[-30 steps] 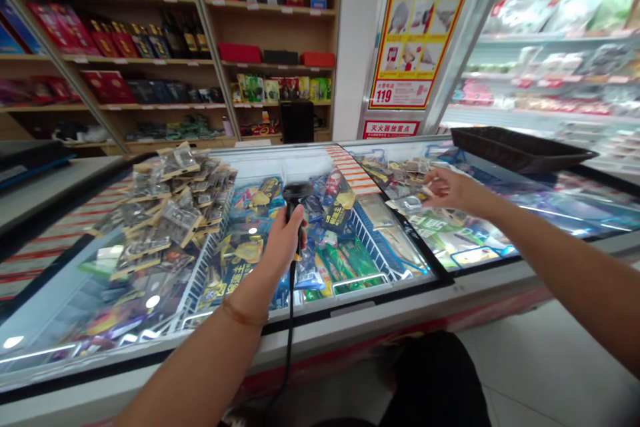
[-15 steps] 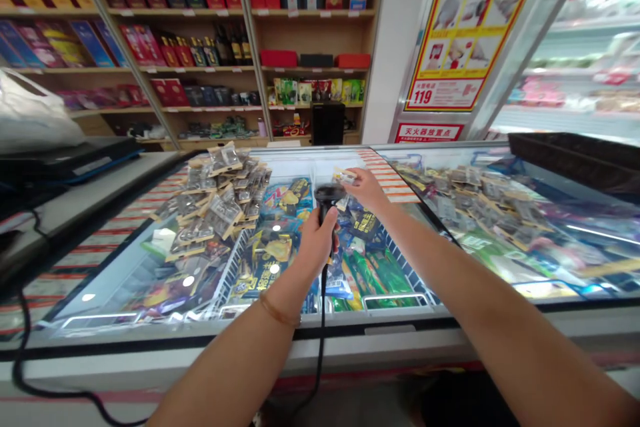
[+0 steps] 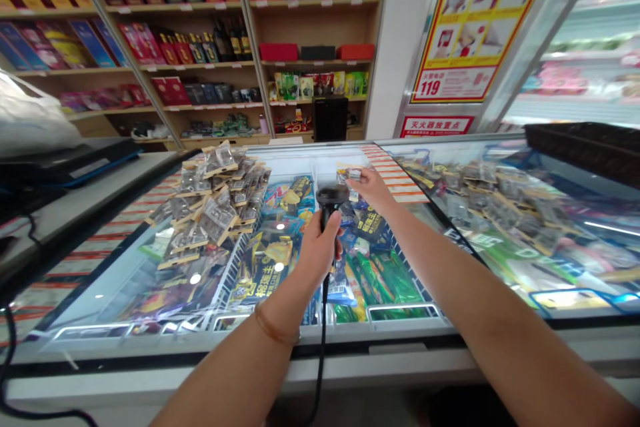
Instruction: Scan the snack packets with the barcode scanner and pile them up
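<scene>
My left hand (image 3: 321, 247) is closed around the handle of a black handheld barcode scanner (image 3: 331, 195), its cable running down toward me. To the right and slightly farther off, my right hand (image 3: 373, 188) pinches a small clear packet with a tan card edge (image 3: 351, 175). The packet is just beyond the scanner head, which partly hides what lies behind it. Beneath both hands is the glass top of a chest freezer (image 3: 295, 159). On its left side lies a heap of similar clear packets (image 3: 217, 210) with tan edges.
Bagged goods (image 3: 273, 260) lie in wire baskets under the glass. More packets (image 3: 500, 197) are spread over the right side, near a dark brown tray (image 3: 585, 153). A counter with a black device (image 3: 75, 163) stands at left. Shelves of boxes (image 3: 315, 3) line the back.
The view has shifted slightly. My right hand, with the packet, has moved a little to the right, away from the scanner. My left hand keeps hold of the scanner.
</scene>
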The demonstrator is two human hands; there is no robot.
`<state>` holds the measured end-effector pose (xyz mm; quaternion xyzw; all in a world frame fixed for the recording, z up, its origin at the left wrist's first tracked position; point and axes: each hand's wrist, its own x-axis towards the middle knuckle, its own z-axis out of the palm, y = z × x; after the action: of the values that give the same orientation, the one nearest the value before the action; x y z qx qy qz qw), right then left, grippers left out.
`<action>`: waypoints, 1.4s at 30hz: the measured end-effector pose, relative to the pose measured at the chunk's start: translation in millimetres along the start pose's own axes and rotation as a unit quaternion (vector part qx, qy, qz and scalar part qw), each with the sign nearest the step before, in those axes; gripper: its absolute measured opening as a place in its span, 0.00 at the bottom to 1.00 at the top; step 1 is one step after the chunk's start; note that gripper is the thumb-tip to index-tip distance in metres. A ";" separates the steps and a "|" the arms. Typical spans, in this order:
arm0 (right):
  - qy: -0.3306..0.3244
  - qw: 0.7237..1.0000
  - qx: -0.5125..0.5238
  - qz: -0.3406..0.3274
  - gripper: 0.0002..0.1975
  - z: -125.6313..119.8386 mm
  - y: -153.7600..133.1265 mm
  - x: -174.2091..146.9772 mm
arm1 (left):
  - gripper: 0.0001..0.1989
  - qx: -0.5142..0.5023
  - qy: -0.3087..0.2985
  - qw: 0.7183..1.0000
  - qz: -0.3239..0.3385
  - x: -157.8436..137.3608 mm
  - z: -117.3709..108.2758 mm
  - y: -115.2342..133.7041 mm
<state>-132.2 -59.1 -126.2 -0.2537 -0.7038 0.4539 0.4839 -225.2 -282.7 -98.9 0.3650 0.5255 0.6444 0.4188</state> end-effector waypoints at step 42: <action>0.042 0.986 -0.114 0.117 0.15 28.0 -24.1 -16.5 | 0.29 -0.007 0.131 0.990 0.044 -44.2 -77.8 64.6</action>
<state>-149.1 -94.3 -115.7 -0.4069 -0.6955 0.4128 0.4246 -289.3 -358.7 -50.9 0.2974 0.5543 0.7083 0.3202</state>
